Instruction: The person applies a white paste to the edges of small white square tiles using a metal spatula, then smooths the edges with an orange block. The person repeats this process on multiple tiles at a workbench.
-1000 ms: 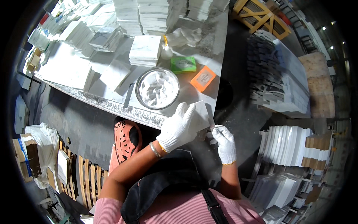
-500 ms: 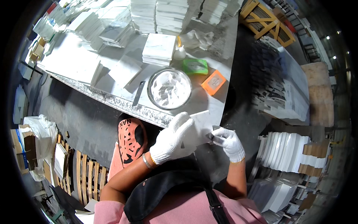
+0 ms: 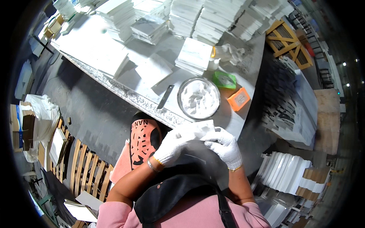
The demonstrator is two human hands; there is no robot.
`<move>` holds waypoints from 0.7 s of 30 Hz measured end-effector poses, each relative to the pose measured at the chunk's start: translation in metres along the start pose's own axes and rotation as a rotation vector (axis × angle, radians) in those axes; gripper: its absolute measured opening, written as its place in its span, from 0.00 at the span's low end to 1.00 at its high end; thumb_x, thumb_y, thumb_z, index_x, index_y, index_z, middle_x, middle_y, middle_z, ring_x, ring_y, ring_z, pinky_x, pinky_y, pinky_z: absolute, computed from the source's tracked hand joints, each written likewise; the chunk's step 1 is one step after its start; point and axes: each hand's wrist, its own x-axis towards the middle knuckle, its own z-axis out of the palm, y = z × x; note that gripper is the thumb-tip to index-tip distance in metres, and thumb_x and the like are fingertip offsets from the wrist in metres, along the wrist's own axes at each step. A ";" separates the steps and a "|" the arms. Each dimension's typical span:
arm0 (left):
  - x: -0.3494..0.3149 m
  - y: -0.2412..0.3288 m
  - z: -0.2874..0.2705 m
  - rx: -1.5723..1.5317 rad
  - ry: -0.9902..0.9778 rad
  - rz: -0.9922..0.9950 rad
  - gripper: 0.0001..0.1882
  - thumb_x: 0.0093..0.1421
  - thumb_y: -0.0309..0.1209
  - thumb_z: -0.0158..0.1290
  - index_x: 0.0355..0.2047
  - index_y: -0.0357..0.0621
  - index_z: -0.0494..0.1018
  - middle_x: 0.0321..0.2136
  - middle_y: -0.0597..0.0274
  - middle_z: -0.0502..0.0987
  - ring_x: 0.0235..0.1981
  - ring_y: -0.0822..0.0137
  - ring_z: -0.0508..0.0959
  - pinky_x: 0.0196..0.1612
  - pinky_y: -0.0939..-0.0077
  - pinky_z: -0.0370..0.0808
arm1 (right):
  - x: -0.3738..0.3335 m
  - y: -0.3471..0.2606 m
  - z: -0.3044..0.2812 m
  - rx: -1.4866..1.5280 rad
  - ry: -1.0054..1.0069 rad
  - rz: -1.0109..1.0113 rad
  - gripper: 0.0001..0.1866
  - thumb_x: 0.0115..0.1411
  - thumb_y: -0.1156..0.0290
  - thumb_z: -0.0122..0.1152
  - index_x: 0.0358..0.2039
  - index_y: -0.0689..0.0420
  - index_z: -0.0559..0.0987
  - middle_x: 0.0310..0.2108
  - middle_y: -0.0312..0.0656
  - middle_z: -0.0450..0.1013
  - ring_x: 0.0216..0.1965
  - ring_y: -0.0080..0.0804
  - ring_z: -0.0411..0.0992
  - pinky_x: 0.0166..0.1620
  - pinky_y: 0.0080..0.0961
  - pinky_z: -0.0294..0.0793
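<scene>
Both my hands wear white gloves. My left hand (image 3: pixel 175 144) grips a flat white tile piece (image 3: pixel 197 127) at its left side, just in front of the stone worktable's edge (image 3: pixel 152 108). Against the same piece, on its right side, my right hand (image 3: pixel 226 146) is pressed with the fingers curled. I cannot see whether the right hand holds a small tool. Just beyond the piece on the table stands a round metal bowl (image 3: pixel 198 98) of white paste. A dark flat blade (image 3: pixel 165 96) lies left of the bowl.
On the table lie a green box (image 3: pixel 224 80), an orange box (image 3: pixel 238 99) and several stacks of white marble tiles (image 3: pixel 194 56). More tile stacks (image 3: pixel 286 173) stand at the right. A wooden pallet (image 3: pixel 81 165) lies at lower left. An orange-and-black seat (image 3: pixel 143 140) is under me.
Both hands have drawn closer to my body and together over the white piece. The view has shifted, so the table sits further up and left.
</scene>
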 end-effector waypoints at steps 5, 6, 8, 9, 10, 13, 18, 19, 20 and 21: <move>0.007 0.002 -0.013 -0.141 0.008 0.065 0.27 0.68 0.35 0.58 0.63 0.35 0.69 0.51 0.63 0.80 0.46 0.73 0.77 0.52 0.74 0.75 | 0.026 -0.002 -0.010 0.202 0.119 -0.165 0.10 0.60 0.87 0.63 0.40 0.63 0.85 0.49 0.46 0.79 0.52 0.30 0.77 0.56 0.25 0.75; 0.008 0.003 -0.017 -0.155 0.022 0.041 0.28 0.68 0.35 0.58 0.64 0.35 0.69 0.50 0.63 0.80 0.46 0.73 0.77 0.52 0.74 0.75 | 0.028 -0.006 -0.015 0.219 0.211 -0.043 0.08 0.63 0.84 0.62 0.42 0.63 0.85 0.44 0.44 0.80 0.47 0.28 0.78 0.52 0.24 0.78; 0.009 0.002 -0.022 -0.202 0.015 0.031 0.29 0.67 0.36 0.58 0.64 0.34 0.68 0.49 0.64 0.80 0.45 0.73 0.77 0.52 0.74 0.75 | 0.037 0.003 -0.030 0.160 0.237 0.221 0.07 0.64 0.81 0.63 0.42 0.63 0.85 0.39 0.40 0.81 0.39 0.23 0.78 0.45 0.21 0.79; 0.011 0.001 -0.022 -0.223 0.006 0.022 0.30 0.67 0.37 0.58 0.65 0.34 0.68 0.49 0.64 0.80 0.45 0.73 0.77 0.52 0.74 0.75 | 0.043 0.005 -0.030 0.184 0.252 0.191 0.10 0.65 0.78 0.64 0.46 0.63 0.85 0.35 0.36 0.81 0.34 0.18 0.76 0.37 0.18 0.78; 0.012 0.003 -0.023 -0.221 -0.001 0.018 0.30 0.67 0.38 0.58 0.65 0.34 0.68 0.48 0.64 0.80 0.45 0.73 0.77 0.51 0.75 0.74 | 0.050 0.005 -0.030 0.148 0.260 0.202 0.11 0.65 0.78 0.64 0.47 0.63 0.84 0.36 0.36 0.81 0.34 0.18 0.75 0.37 0.18 0.77; 0.014 0.008 -0.023 -0.202 -0.006 0.017 0.31 0.67 0.39 0.58 0.65 0.33 0.68 0.47 0.65 0.80 0.44 0.74 0.77 0.51 0.76 0.74 | 0.071 -0.002 -0.026 0.061 0.279 0.218 0.15 0.64 0.77 0.64 0.51 0.62 0.84 0.35 0.35 0.81 0.32 0.16 0.74 0.34 0.16 0.75; 0.018 0.010 -0.023 -0.260 0.074 -0.022 0.32 0.60 0.41 0.67 0.57 0.33 0.72 0.38 0.67 0.80 0.39 0.73 0.79 0.47 0.75 0.76 | 0.090 0.001 -0.031 -0.083 0.269 0.200 0.13 0.63 0.75 0.65 0.49 0.61 0.85 0.34 0.36 0.81 0.30 0.16 0.74 0.32 0.16 0.74; 0.019 0.009 -0.023 -0.264 0.078 -0.015 0.32 0.60 0.41 0.67 0.58 0.33 0.71 0.38 0.66 0.80 0.40 0.73 0.79 0.48 0.75 0.76 | 0.092 0.003 -0.033 -0.102 0.252 0.201 0.13 0.64 0.75 0.65 0.49 0.61 0.84 0.35 0.35 0.81 0.31 0.15 0.74 0.33 0.16 0.74; 0.018 0.008 -0.024 -0.269 0.082 -0.009 0.32 0.60 0.41 0.66 0.58 0.32 0.71 0.38 0.66 0.80 0.40 0.73 0.79 0.48 0.75 0.76 | 0.094 0.004 -0.034 -0.121 0.235 0.202 0.12 0.64 0.75 0.65 0.48 0.62 0.84 0.37 0.35 0.81 0.33 0.15 0.74 0.33 0.16 0.74; 0.019 0.007 -0.024 -0.274 0.083 -0.001 0.32 0.60 0.41 0.66 0.58 0.32 0.71 0.39 0.66 0.80 0.40 0.73 0.78 0.48 0.75 0.76 | 0.097 0.002 -0.034 -0.130 0.224 0.200 0.12 0.64 0.75 0.65 0.48 0.62 0.84 0.37 0.35 0.81 0.32 0.15 0.74 0.32 0.16 0.74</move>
